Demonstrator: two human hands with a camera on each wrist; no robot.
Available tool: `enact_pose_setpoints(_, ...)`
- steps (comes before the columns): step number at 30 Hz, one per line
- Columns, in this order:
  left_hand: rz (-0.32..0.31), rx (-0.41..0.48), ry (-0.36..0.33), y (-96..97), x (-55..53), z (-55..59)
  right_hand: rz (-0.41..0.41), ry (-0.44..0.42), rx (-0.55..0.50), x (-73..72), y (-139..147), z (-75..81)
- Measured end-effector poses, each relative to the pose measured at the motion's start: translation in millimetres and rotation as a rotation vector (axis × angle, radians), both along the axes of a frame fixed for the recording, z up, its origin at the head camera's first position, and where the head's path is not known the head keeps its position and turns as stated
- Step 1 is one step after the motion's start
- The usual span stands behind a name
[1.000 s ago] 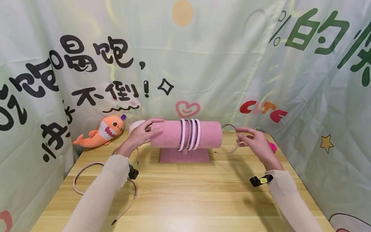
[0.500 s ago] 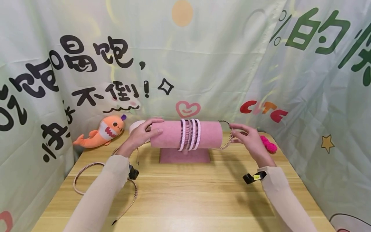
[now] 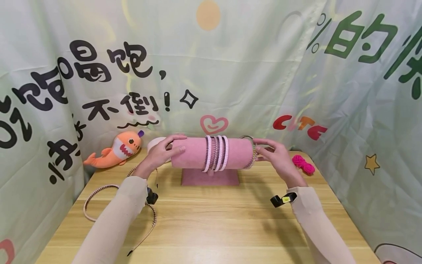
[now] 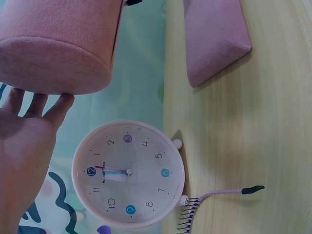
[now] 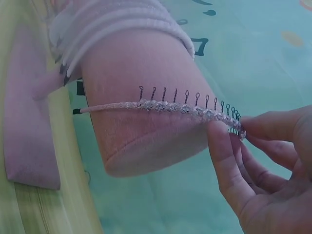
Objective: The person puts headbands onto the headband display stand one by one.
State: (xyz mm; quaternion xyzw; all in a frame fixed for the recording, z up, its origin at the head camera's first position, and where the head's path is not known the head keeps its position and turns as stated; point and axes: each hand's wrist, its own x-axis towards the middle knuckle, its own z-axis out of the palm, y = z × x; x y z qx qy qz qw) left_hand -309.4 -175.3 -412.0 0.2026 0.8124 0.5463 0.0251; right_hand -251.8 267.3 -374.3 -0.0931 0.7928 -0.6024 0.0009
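A pink cylindrical headband stand (image 3: 188, 157) on a flat base carries several white and dark-toothed headbands (image 3: 225, 154) around its middle. My left hand (image 3: 160, 152) holds the roll's left end, thumb on the front and fingers over the top. At the other end my right hand (image 3: 275, 156) pinches a beaded headband (image 5: 185, 109) between thumb and fingers. This headband has a row of dark wire loops and black end tips, and it straddles the roll's right end. Another toothed headband (image 3: 99, 189) lies on the table beneath my left forearm.
A round white clock (image 4: 129, 185) stands behind my left hand. Back left sits an orange shark plush (image 3: 123, 146). A bright pink knotted item (image 3: 304, 165) lies at the right rear of the wooden table (image 3: 211, 227). Printed curtains enclose the back and sides.
My right hand has moved left, bringing the beaded headband from beside the stand onto the roll's right end. My left hand has kept its place on the left end.
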Motion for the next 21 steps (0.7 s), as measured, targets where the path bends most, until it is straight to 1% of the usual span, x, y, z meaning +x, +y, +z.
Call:
enact_pose_setpoints(6,-0.003,0.002,0.002,-0.3,-0.1,-0.5,0.071,0.046,0.015,-3.1,-4,-2.1)
enact_pose_setpoints(9,-0.002,-0.002,0.015,-0.8,0.2,-0.4,0.090,0.075,0.044,-5.1,-5,-4.4)
enact_pose_setpoints(11,-0.002,-0.003,0.020,-1.1,0.5,-0.2,0.094,0.089,0.071,-6.3,-5,-6.0)
enact_pose_setpoints(15,-0.002,-0.010,0.026,-1.4,0.3,-0.6,0.075,0.100,0.123,-7.4,-4,-9.0)
enact_pose_setpoints(21,-0.002,-0.001,0.012,-0.7,-0.7,-1.2,0.074,0.140,0.182,-7.9,0,-14.3)
